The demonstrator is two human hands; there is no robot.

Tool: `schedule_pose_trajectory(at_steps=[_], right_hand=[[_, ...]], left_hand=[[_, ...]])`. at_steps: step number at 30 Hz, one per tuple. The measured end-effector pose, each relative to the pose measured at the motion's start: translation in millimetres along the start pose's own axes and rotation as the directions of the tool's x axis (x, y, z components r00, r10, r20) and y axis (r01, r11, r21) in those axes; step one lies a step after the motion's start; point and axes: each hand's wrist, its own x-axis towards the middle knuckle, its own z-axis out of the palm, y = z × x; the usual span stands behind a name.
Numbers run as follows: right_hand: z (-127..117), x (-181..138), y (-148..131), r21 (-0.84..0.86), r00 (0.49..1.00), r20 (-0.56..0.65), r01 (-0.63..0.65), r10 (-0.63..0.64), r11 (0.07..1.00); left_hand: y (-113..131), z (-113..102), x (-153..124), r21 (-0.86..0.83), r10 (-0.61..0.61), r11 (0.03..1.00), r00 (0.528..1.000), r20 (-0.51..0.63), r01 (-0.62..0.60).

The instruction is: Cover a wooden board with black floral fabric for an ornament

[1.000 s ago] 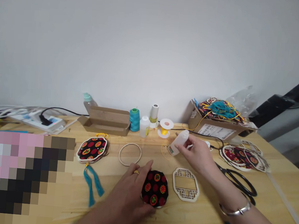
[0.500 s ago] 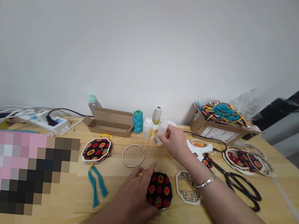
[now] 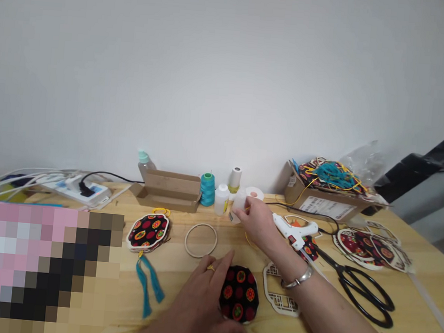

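Note:
My right hand (image 3: 258, 219), a silver bangle at its wrist, reaches to the back of the table. Its fingers are closed around a small translucent bottle (image 3: 239, 199), partly hidden by them. Close to the front, my left hand (image 3: 206, 294), with a gold ring, lies with fingers stretched out and thumb apart along the left edge of a black fabric-covered panel (image 3: 239, 293) with red and orange round motifs. Right of the panel, beneath my right forearm, is a pale cut-out lattice frame (image 3: 277, 307). A thin wooden hoop (image 3: 201, 241) lies beyond my left hand.
A white glue gun (image 3: 296, 230) and black scissors (image 3: 366, 298) lie at right. Behind stand a carton (image 3: 320, 203) of tassels, a white bottle (image 3: 221, 200), teal thread (image 3: 207, 190) and an open cardboard box (image 3: 171, 190). A tasselled ornament (image 3: 148, 232) lies left.
The whole view has shifted slightly. My right hand and forearm have moved a little left with the bottle, uncovering more of the glue gun. My left hand stays at the panel.

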Motion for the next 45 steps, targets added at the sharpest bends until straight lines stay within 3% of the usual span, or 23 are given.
schedule_pose_trajectory(at_steps=[2,4,8,11,14,16,20,24,31,45], right_hand=[[-6.9,-6.1,2.3,0.008,1.000,0.007,-0.001,0.000,1.000],[-16.6,-17.1,5.2,0.019,1.000,0.008,0.001,-0.001,1.000],[-36.3,-49.1,12.8,0.043,0.999,0.043,0.013,-0.015,0.999],[-43.3,-73.8,19.3,0.056,0.996,0.087,0.027,-0.032,0.998],[-42.1,-95.3,24.8,0.069,0.994,0.086,0.057,-0.063,0.996],[-38.3,-108.2,28.2,0.092,0.993,0.060,0.092,-0.097,0.992],[-29.5,-131.6,38.9,0.093,0.980,-0.009,0.198,-0.198,0.976],[-23.2,-151.1,54.8,0.083,0.969,-0.034,0.246,-0.244,0.966],[-21.2,-168.0,64.9,0.146,0.991,-0.066,0.129,-0.120,0.981],[-27.4,-175.1,62.8,0.201,0.994,-0.075,0.099,-0.085,0.975]], left_hand=[[-0.8,-0.7,-1.0,-0.020,-0.006,1.000,0.999,-0.044,0.005],[-2.6,-2.2,-2.3,-0.043,-0.007,0.999,0.987,-0.160,0.000],[-2.0,-16.9,-2.5,-0.107,-0.079,0.993,0.918,-0.388,0.040],[1.6,-42.8,5.6,-0.081,-0.103,0.994,0.856,-0.507,0.071],[1.0,-76.8,26.6,0.034,0.002,0.999,0.789,-0.615,0.024],[-3.4,-98.3,46.8,0.076,0.009,0.995,0.739,-0.673,0.057],[-17.7,-125.1,87.9,0.090,-0.011,0.991,0.732,-0.681,0.098],[-27.9,-129.2,109.8,0.091,-0.032,0.989,0.760,-0.649,0.119],[-23.4,-121.8,114.2,0.091,-0.086,0.980,0.785,-0.613,0.179],[-17.9,-120.6,118.0,0.054,-0.111,0.978,0.717,-0.688,0.203]])
